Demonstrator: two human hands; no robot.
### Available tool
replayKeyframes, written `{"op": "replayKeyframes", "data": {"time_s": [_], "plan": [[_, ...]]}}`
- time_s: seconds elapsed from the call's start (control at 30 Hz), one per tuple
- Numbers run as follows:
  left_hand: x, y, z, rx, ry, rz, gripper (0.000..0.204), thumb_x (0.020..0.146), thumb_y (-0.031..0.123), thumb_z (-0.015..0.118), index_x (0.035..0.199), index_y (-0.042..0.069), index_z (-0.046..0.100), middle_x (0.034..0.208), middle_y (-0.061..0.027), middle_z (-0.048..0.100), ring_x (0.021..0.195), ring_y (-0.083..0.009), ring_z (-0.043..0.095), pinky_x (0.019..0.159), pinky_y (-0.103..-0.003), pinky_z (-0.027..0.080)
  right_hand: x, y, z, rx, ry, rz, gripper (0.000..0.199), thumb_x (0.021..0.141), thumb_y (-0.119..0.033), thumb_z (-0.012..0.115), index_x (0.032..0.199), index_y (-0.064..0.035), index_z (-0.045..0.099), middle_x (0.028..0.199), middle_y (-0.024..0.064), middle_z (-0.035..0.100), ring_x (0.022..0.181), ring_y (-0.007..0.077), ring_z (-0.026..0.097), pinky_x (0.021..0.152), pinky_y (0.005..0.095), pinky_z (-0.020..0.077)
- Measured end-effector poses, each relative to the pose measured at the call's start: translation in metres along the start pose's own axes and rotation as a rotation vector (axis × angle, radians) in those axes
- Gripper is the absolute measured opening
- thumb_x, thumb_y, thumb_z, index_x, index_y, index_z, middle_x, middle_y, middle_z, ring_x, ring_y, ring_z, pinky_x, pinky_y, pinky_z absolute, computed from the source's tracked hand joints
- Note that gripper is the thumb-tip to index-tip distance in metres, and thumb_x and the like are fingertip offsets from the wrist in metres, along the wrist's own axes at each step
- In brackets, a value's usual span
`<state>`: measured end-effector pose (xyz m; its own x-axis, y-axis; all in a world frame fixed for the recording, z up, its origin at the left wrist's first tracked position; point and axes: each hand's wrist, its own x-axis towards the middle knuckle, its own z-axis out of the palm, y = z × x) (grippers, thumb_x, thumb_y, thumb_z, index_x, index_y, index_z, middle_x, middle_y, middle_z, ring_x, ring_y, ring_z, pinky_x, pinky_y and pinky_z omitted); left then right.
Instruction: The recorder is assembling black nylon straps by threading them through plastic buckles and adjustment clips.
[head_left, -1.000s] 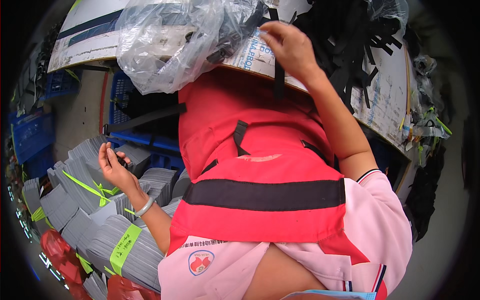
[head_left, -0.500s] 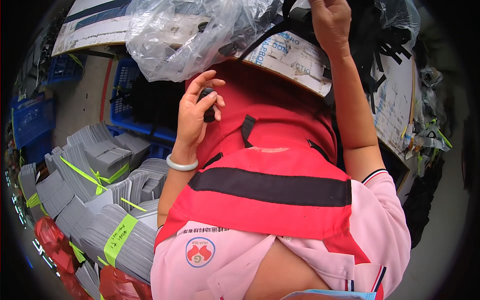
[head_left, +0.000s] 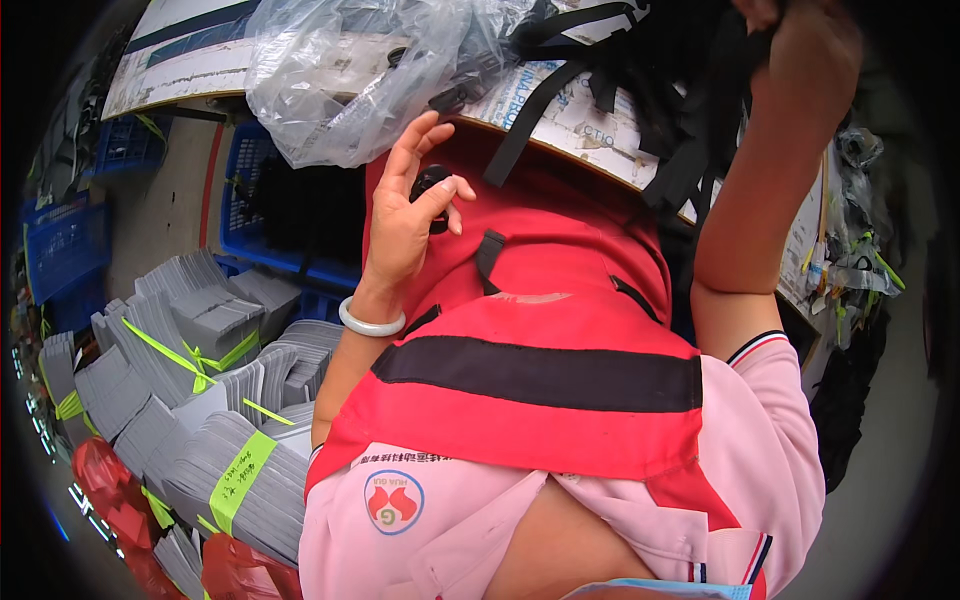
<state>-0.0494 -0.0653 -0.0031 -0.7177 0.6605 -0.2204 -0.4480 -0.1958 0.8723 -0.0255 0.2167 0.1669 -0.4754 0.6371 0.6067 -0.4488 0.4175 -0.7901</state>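
My left hand point(head_left: 405, 205) is raised in front of the red apron point(head_left: 540, 270). Its thumb and lower fingers hold a small rounded black plastic piece point(head_left: 430, 190), while the upper fingers stretch upward. At the upper right, my right hand point(head_left: 800, 40) is blurred and partly cut off by the picture's edge. It appears closed on a black webbing strap point(head_left: 735, 80) that runs up to it. More black straps point(head_left: 540, 115) lie in a dark tangle on the worktable point(head_left: 600, 125), and one hangs over its front edge.
A clear plastic bag point(head_left: 330, 90) droops over the table's edge. On my left are stacks of grey sheets point(head_left: 225, 460) tied with yellow-green strips, blue crates point(head_left: 245, 190) and red plastic bags point(head_left: 245, 565). More clear plastic point(head_left: 860, 200) hangs at the table's right side.
My right hand has swung right across the table, and the black straps there have shifted, one now hanging over the front edge. My left hand has risen slightly with the black piece.
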Motion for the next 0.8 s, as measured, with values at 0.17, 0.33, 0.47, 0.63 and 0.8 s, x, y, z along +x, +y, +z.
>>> {"op": "replayKeyframes", "data": {"time_s": [0.17, 0.33, 0.47, 0.63, 0.8], "plan": [[-0.007, 0.017, 0.007, 0.028, -0.114, 0.076, 0.075, 0.085, -0.010, 0.051, 0.151, 0.009, 0.022, 0.148, -0.0167, 0.029, 0.085, -0.0168, 0.064, 0.054, -0.022, 0.051, -0.117, 0.023, 0.023, -0.035, -0.775, 0.513, 0.016, 0.096, -0.006, 0.053, 0.103, 0.0003, 0.066, 0.087, 0.0047, 0.062, 0.066, 0.0096, 0.057, 0.060, 0.0225, 0.0461], [-0.008, 0.010, 0.011, -0.016, -0.202, 0.005, 0.081, 0.080, -0.012, 0.048, 0.152, 0.009, 0.018, 0.150, -0.0145, 0.032, 0.090, -0.0172, 0.061, 0.053, -0.021, 0.050, -0.173, 0.042, 0.024, -0.063, -1.016, 0.629, 0.015, 0.092, -0.009, 0.064, 0.101, 0.0022, 0.064, 0.086, 0.0038, 0.060, 0.071, 0.0075, 0.057, 0.062, 0.0221, 0.0458], [-0.008, 0.008, 0.006, -0.142, -0.229, -0.092, 0.080, 0.080, -0.013, 0.046, 0.152, 0.007, 0.018, 0.149, -0.0171, 0.028, 0.084, -0.0167, 0.065, 0.055, -0.023, 0.052, -0.174, 0.056, 0.022, 0.050, -0.954, 0.892, 0.020, 0.092, -0.018, 0.065, 0.094, 0.0015, 0.067, 0.066, -0.0002, 0.058, 0.061, 0.0059, 0.053, 0.054, 0.0216, 0.0413], [-0.014, 0.001, -0.006, -0.036, -0.072, -0.064, 0.046, 0.087, -0.006, 0.045, 0.132, -0.003, 0.052, 0.100, -0.0174, 0.069, 0.070, -0.0167, 0.066, 0.057, -0.022, 0.051, -0.164, 0.066, 0.015, 0.264, -0.878, 1.251, 0.022, 0.092, -0.023, 0.066, 0.100, -0.0021, 0.065, 0.070, -0.0029, 0.054, 0.058, 0.0040, 0.044, 0.051, 0.0198, 0.0350], [-0.006, -0.043, -0.031, -0.470, -0.030, -0.228, 0.035, 0.089, 0.002, 0.050, 0.123, -0.004, 0.056, 0.105, -0.0115, 0.067, 0.071, -0.0182, 0.063, 0.054, -0.023, 0.049, -0.179, 0.063, 0.021, 0.353, -0.847, 1.316, 0.020, 0.092, -0.021, 0.066, 0.096, -0.0011, 0.066, 0.071, -0.0018, 0.057, 0.059, 0.0053, 0.047, 0.052, 0.0209, 0.0378]]}}
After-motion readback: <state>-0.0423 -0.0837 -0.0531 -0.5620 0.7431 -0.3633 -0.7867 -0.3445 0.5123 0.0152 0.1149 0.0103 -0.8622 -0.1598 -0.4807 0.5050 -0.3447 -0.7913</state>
